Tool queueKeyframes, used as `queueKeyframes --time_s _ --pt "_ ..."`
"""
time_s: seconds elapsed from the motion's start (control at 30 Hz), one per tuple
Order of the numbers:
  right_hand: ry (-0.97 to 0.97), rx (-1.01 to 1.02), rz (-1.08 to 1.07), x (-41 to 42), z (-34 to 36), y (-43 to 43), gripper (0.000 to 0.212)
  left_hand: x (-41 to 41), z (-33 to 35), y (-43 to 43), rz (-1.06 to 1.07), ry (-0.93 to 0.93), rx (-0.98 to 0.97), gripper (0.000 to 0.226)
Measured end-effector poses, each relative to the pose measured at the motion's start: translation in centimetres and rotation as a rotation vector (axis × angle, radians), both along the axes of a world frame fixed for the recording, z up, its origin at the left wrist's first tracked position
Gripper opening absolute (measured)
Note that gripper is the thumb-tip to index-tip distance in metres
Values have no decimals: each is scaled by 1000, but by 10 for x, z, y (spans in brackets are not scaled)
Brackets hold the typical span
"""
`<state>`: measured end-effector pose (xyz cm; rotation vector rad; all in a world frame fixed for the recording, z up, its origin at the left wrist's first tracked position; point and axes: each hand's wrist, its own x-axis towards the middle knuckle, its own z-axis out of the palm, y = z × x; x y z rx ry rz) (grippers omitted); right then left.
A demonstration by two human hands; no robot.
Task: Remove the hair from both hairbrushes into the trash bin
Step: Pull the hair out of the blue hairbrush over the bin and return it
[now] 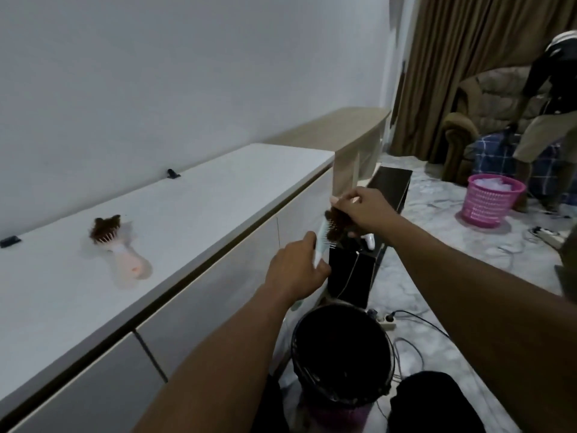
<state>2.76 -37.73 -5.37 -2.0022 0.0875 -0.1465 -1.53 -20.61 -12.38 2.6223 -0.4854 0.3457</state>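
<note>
My left hand (295,270) grips the handle of a pale green hairbrush (321,242), held upright in front of the white cabinet. My right hand (363,210) pinches the clump of brown hair (337,225) on its bristles. Below both hands stands the trash bin (342,354), lined with a black bag, between my knees. A second hairbrush, pink (125,256), lies on the cabinet top (199,214) to the left, its head full of brown hair (104,229).
A black box (352,276) and a power strip with cables (387,320) sit on the floor beyond the bin. A pink basket (490,200) stands at right, near a brown armchair (487,120) and another person (549,114).
</note>
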Motion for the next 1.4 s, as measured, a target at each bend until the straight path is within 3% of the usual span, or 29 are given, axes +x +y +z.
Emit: queueKeyframes --time_s 0.23,0.37,0.6,0.83,0.9,1.0,1.07,1.23,1.33,1.4 --pt "72 -14 -157 13 -123 -16 28 13 -97 -12 -73 234 36 28" --pt "113 -31 -206 21 -187 -17 25 29 -158 -12 -85 355 111 47" --pt "206 -89 -277 42 -304 -24 23 57 -256 -21 -133 587 180 52" --pt "464 284 -311 57 -402 -36 15 81 -325 -29 -181 617 272 40" --pt "517 350 -247 58 -415 -31 41 84 -343 -32 -168 565 374 39" --pt "483 111 -199 63 -432 -25 64 90 -362 -41 -180 575 431 38" --pt "404 -23 -235 73 -444 -25 52 95 -370 -47 -164 629 365 36" --pt "343 13 -281 100 -462 -34 14 109 -380 -50 -97 809 127 25" --pt "400 95 -337 106 -470 -40 15 116 -388 -51 -110 872 5 18" --pt "451 270 -400 109 -470 -42 21 122 -393 -53 -97 910 -99 17"
